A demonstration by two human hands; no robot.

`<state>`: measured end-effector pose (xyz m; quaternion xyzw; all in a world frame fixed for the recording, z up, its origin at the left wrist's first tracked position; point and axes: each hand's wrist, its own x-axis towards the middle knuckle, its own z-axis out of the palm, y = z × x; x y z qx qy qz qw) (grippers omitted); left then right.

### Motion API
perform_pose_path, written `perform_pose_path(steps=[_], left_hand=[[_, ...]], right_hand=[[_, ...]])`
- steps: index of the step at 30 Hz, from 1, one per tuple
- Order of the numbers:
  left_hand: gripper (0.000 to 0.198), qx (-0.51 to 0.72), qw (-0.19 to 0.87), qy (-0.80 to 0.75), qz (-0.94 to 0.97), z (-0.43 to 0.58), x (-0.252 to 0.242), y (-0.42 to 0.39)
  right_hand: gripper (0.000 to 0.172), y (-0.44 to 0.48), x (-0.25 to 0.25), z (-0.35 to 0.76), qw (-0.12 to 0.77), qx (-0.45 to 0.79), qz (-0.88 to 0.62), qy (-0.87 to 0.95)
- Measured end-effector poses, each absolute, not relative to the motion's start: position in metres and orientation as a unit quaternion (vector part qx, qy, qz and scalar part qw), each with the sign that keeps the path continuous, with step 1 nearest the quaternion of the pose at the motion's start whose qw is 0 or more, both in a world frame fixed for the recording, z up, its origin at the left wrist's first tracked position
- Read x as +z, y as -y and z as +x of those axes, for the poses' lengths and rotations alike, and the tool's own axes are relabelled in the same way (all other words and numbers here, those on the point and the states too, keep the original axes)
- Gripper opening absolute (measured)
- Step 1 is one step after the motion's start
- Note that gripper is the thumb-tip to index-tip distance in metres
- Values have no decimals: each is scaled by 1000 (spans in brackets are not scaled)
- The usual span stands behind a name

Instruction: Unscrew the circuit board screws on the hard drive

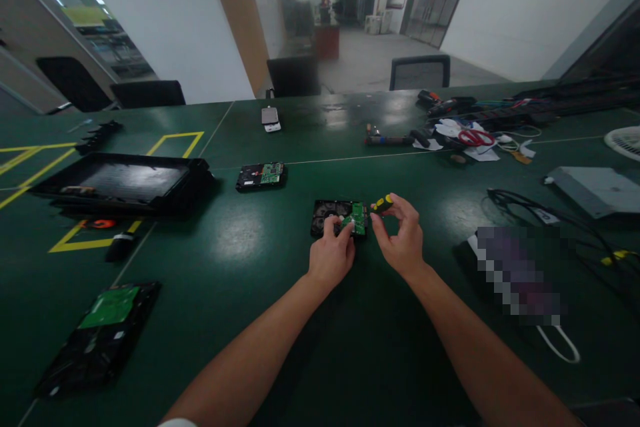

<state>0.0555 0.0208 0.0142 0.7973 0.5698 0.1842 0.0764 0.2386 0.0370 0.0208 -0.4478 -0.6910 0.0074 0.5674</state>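
Note:
A black hard drive (327,210) with a green circuit board (358,218) lies on the dark green table (260,247) in front of me. My left hand (331,255) is closed on the drive's near edge, fingers touching the circuit board. My right hand (400,237) pinches a small yellow-and-black screwdriver (383,203), its tip pointing down at the board's right side.
A second hard drive (261,175) lies farther back, a third (100,333) at the near left. A large black tray (120,181) sits left. Red scissors (475,138), tools and cables clutter the back right. A grey flat box (595,188) and black cables (560,220) lie right.

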Motion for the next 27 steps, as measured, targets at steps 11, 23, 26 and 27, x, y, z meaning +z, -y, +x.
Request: perform_pose_path(steps=[11,23,26,27], left_hand=[[41,178,75,-576,794,56,15,-20],[24,219,104,-527,814,56,12,-22],[27,200,111,-519,823,56,13,-22],[27,198,112,-517,825,56,13,-21]], right_hand=[[66,-36,23,238,554,-14,-459,694],[68,-36,23,239,553,-23,-458,696],[70,-36,23,239,555,1,-454,697],[70,-35,23,238,556,15,-450,698]])
